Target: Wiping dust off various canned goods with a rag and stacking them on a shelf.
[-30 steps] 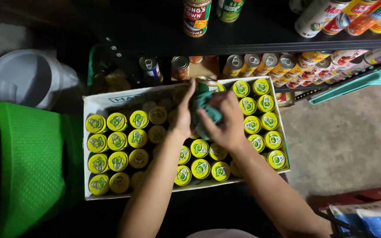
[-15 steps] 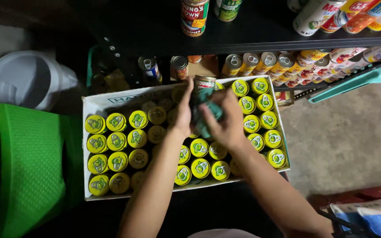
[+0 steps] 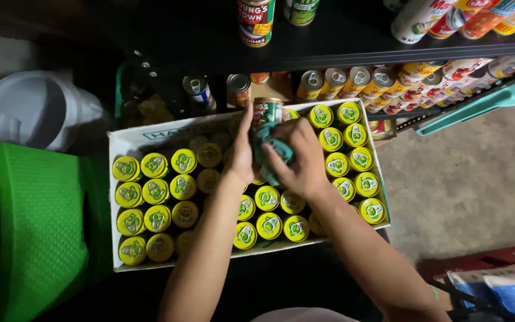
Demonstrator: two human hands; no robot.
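Since a second ago both hands have shifted a little toward the far edge of the box, carrying the can with them. Nearest, the two bare forearms reach forward over a shallow white cardboard tray box packed with rows of small round cans with yellow pull-tab lids. Over its middle, the left hand has its fingers clasped round a green-labelled tin can held upright above the rows, while the right hand has its fingers clenched on a crumpled dark green cloth pressed against the can's side. To the left sit a bright green mesh bag and a white plastic bucket. Beyond the box, a dark shelf carries more tins.
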